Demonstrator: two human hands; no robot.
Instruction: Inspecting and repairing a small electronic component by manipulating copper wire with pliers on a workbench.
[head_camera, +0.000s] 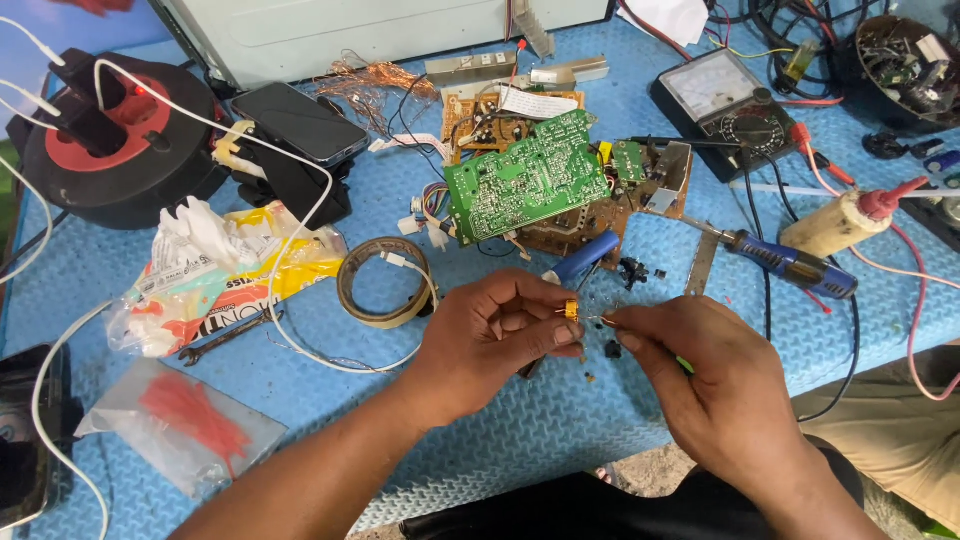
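My left hand (495, 335) pinches a small yellow-orange electronic component (572, 311) between thumb and forefinger, just above the blue mat (480, 440). My right hand (700, 385) meets it from the right, its fingertips closed on the component's thin wire lead (598, 319). Several tiny dark parts (612, 349) lie on the mat under the fingers. Behind the hands a green circuit board (525, 175) rests tilted on brown boards, with a blue-handled tool (585, 258) beside it.
A soldering iron with a blue grip (790, 262), an analogue multimeter (725, 105), a glue bottle (845, 220), a tape roll (385, 283), a phone on a stand (300, 125), a cable reel (115, 140), a spanner (225, 338) and plastic bags (200, 270) lie around.
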